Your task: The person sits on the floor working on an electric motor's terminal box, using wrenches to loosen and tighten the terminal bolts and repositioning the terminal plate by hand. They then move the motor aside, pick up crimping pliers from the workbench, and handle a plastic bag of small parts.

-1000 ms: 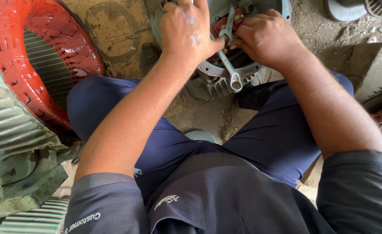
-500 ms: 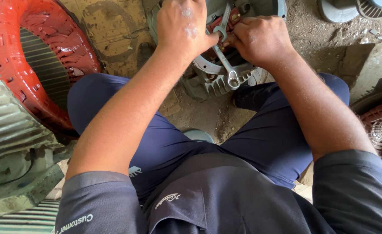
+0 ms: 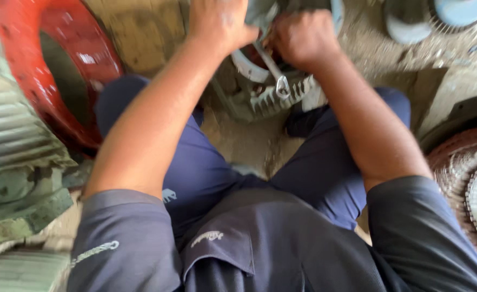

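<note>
The wrench [image 3: 273, 69] lies slanted across the finned grey motor housing [image 3: 265, 100], at the far middle of the scene between your knees. Its ring end points toward you and hangs just over the housing's fins, while its far end disappears under your right hand [image 3: 303, 38]. Your right fingers are curled shut around that upper part of the shaft, so the tool runs out from beneath your fist down and to the left. Your left hand [image 3: 217, 24] sits just to the left of the wrench, its fingers bent down over the rim of the housing; the picture is blurred there and you cannot tell whether those fingers pinch anything or merely press on the metal. The two hands are close together, almost touching above the tool.

Your legs in dark blue trousers [image 3: 325, 173] spread to either side of the housing, on the dusty ground [image 3: 249, 140]. At far left stands a red ring-shaped motor casing [image 3: 49, 70], and nearer on the left a ribbed green-grey motor body [image 3: 17, 157]. At right, near you, a stator with copper-coloured windings [image 3: 465, 178] shows at the edge.
</note>
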Motion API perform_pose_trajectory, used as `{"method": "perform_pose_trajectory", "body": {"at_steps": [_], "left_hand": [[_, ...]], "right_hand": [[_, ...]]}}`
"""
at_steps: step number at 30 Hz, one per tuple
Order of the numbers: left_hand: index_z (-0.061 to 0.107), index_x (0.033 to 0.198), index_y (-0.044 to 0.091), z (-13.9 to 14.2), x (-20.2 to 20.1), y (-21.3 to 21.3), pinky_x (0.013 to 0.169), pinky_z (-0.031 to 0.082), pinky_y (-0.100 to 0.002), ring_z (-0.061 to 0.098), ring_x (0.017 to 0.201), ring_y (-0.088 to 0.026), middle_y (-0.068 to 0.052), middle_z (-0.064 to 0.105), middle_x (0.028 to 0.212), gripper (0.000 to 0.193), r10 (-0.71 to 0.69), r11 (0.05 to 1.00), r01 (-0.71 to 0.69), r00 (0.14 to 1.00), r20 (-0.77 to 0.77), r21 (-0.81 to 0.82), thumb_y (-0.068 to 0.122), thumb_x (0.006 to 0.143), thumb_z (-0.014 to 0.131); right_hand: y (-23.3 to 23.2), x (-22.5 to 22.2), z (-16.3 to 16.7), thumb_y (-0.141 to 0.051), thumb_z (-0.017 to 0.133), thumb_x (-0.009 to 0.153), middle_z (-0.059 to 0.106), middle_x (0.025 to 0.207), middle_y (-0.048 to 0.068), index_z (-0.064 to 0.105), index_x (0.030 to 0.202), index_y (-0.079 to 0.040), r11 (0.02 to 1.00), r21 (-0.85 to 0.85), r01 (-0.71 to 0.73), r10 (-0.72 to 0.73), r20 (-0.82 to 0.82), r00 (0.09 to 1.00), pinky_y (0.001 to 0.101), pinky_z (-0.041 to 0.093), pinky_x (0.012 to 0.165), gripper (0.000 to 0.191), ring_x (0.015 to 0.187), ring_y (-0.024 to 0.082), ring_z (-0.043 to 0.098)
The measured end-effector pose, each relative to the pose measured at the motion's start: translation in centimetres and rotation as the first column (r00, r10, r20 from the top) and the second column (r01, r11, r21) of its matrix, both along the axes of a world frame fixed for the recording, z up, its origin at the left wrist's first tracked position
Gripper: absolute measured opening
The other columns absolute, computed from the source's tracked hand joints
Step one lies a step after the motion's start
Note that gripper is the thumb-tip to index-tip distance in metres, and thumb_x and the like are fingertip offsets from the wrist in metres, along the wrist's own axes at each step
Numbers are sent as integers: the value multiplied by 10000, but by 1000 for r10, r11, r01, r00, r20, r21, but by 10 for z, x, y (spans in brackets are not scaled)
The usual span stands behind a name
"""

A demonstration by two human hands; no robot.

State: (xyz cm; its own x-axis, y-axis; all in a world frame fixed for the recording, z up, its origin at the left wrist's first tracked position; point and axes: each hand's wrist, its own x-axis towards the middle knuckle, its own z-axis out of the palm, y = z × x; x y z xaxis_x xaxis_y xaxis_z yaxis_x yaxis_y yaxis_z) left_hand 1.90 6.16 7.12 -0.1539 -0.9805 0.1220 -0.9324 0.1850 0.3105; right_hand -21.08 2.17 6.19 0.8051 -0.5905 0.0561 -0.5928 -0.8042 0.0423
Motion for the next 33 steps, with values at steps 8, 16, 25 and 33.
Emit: {"method": "perform_pose_trajectory", "body": {"at_steps": [8,16,25,33], "left_hand": [[447,1428,-67,21,-7,2,730,594,-459,726,862,-393,-294,651,1122,1118,110,994,-111,982,155,-1,578,640,907],[447,1425,-59,19,-10,3,736,598,-448,733,886,-385,-281,655,1143,1127,134,991,-136,979,155,4,602,637,906],[258,1485,-71,19,-27,22,778,601,-450,702,998,-412,-288,581,1273,1257,410,911,-399,900,-148,102,534,632,956],[292,1510,-72,21,-29,22,817,585,-457,696,1015,-411,-276,583,1274,1211,397,914,-386,914,-85,124,546,687,931]], "right_hand": [[8,-3,16,-442,738,955,727,857,92,726,915,-88,993,105,-53,30,206,978,452,550,628,356,744,302,704],[16,-2,3,-329,716,985,711,883,80,711,877,-91,988,151,-26,-20,295,955,466,552,708,261,812,316,699],[25,0,4,-293,725,927,711,827,107,678,825,-86,988,137,73,-121,386,915,480,542,636,235,768,341,697],[12,-4,-6,-217,743,914,680,780,143,626,822,-50,978,207,-30,-60,413,909,503,529,728,224,803,366,680]]}}
